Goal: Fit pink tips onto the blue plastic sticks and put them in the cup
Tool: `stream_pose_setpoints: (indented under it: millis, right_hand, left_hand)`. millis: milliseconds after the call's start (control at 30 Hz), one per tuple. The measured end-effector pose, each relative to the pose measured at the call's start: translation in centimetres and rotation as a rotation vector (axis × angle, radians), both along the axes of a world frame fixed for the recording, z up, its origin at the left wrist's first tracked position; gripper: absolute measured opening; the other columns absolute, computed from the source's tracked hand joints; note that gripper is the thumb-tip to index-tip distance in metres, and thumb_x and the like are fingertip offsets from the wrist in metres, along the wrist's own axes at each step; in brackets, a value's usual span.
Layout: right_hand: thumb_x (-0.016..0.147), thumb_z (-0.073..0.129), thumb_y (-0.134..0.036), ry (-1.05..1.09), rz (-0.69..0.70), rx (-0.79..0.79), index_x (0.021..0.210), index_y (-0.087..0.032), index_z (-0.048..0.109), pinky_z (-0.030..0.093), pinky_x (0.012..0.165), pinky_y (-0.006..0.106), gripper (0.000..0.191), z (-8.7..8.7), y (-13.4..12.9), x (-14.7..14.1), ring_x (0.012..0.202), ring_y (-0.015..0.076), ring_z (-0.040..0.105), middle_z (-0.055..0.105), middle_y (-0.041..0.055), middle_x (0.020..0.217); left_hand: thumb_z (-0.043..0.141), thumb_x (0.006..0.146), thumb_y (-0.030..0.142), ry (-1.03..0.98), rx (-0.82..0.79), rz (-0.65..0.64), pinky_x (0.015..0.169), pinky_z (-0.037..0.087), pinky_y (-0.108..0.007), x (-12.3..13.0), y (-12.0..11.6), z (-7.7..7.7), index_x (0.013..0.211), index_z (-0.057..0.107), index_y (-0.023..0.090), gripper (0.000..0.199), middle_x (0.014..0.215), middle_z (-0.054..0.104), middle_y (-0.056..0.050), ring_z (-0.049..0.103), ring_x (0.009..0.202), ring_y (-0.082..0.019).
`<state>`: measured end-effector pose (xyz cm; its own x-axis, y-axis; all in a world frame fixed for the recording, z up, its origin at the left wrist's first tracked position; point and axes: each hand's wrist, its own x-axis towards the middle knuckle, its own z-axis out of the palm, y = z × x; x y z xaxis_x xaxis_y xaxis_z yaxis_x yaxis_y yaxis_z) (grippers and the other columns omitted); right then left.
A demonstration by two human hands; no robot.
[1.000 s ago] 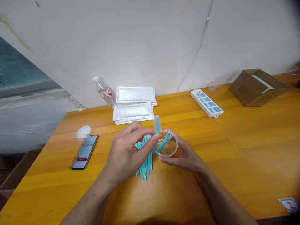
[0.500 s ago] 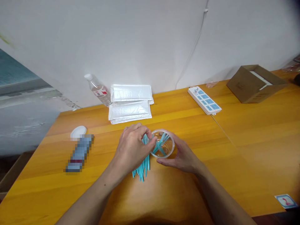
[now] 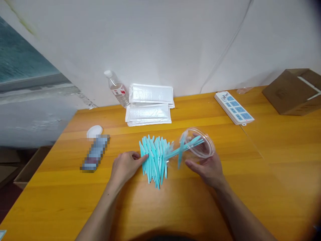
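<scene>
Right hand tips the clear cup on its side, fingers clasped round it – left hand (fingers loosely curled) touches the blue sticks just beside its fingertips – likely picking one next

Your phone near the desk's left edge is blurred out; nothing on it reads. The box at the far right corner is cut by the picture's right edge. Your right hand covers the cup's underside; cannot tell how the sticks inside end. Bottle label too small to read. Desk front edge out of view.
</scene>
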<state>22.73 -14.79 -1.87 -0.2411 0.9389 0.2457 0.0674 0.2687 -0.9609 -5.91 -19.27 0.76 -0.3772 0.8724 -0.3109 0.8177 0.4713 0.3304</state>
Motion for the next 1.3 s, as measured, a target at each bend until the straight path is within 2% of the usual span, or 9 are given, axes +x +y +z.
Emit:
stream_pose_setpoints:
  millis: [267,367,533,667,867,967,1067,1200,1300]
  right_hand:
    - [0.068,0.085,-0.037,-0.24,-0.087,0.14,0.131,-0.026,0.051,0.05,0.103,0.048,0.072,0.6,0.0,-0.1,0.118,0.0302,0.062,0.064,0.0099,0.128]
    - [0.07,0.083,-0.038,-0.248,-0.066,0.143,0.132,-0.026,0.051,0.049,0.103,0.047,0.071,0.6,0.1,-0.1,0.119,0.03,0.06,0.063,0.0096,0.128]
    - [0.071,0.082,-0.037,-0.241,-0.025,0.148,0.135,-0.028,0.049,0.047,0.107,0.046,0.073,0.9,0.4,0.3,0.123,0.0289,0.058,0.06,0.0082,0.133]
    - [0.07,0.083,-0.038,-0.247,-0.045,0.171,0.135,-0.028,0.049,0.047,0.106,0.045,0.074,1.5,0.6,1.1,0.121,0.0284,0.058,0.061,0.0071,0.131]
    - [0.07,0.083,-0.039,-0.294,-0.036,0.152,0.136,-0.029,0.05,0.048,0.104,0.044,0.074,1.8,0.9,2.1,0.119,0.0281,0.06,0.062,0.0058,0.131]
    - [0.07,0.083,-0.039,-0.289,0.016,0.154,0.137,-0.03,0.048,0.049,0.103,0.043,0.076,1.8,0.9,2.0,0.119,0.0272,0.06,0.062,0.005,0.131]
    - [0.07,0.083,-0.038,-0.268,0.053,0.148,0.138,-0.031,0.047,0.048,0.103,0.041,0.077,1.8,0.8,1.7,0.12,0.0266,0.06,0.061,0.0048,0.133]
    - [0.071,0.082,-0.038,-0.265,0.073,0.12,0.137,-0.03,0.047,0.05,0.101,0.04,0.075,1.6,0.6,1.3,0.117,0.0262,0.062,0.062,0.0052,0.13]
    - [0.071,0.082,-0.04,-0.269,0.046,0.127,0.138,-0.03,0.047,0.049,0.104,0.043,0.077,1.4,0.5,1.2,0.121,0.0278,0.059,0.06,0.0064,0.134]
  left_hand:
    - [0.061,0.079,0.051,-0.327,-0.005,-0.015,0.053,0.031,-0.024,-0.4,0.8,-1.2,0.058,0.056,0.018,0.04,0.053,0.054,0.003,0.047,0.052,-0.013]
    - [0.061,0.082,0.053,-0.46,0.11,-0.046,0.051,0.031,-0.023,-0.4,0.3,1.4,0.06,0.054,0.018,0.043,0.054,0.051,0.004,0.044,0.051,-0.011]
    - [0.069,0.084,0.042,-0.453,0.636,-0.037,0.055,0.043,-0.022,2.4,0.8,8.3,0.069,0.066,0.019,0.027,0.062,0.063,0.002,0.056,0.059,-0.011]
    - [0.072,0.083,0.038,-0.507,0.893,-0.049,0.055,0.047,-0.023,5.7,2.4,10.9,0.072,0.07,0.021,0.02,0.062,0.064,0.003,0.057,0.056,-0.01]
    - [0.068,0.088,0.032,-0.539,0.969,-0.269,0.066,0.05,-0.026,9.5,4.5,10.0,0.078,0.071,0.023,0.013,0.073,0.064,0.002,0.059,0.068,-0.011]
    - [0.069,0.087,0.029,-0.436,0.773,-0.575,0.083,0.05,-0.031,10.5,5.4,8.9,0.08,0.073,0.023,0.01,0.095,0.064,-0.002,0.06,0.092,-0.015]
    - [0.071,0.084,0.031,-0.339,0.568,-0.7,0.089,0.048,-0.036,10.8,5.9,8.0,0.078,0.073,0.024,0.009,0.106,0.06,-0.003,0.057,0.103,-0.019]
    - [0.074,0.08,0.035,-0.367,0.496,-0.643,0.084,0.048,-0.033,9.9,5.7,8.3,0.1,0.073,0.029,0.021,0.105,0.063,-0.003,0.059,0.096,-0.018]
    - [0.065,0.086,0.044,-0.379,0.537,-0.392,0.072,0.046,-0.028,6.8,5.1,7.8,0.092,0.071,0.023,0.023,0.088,0.067,-0.002,0.06,0.08,-0.016]
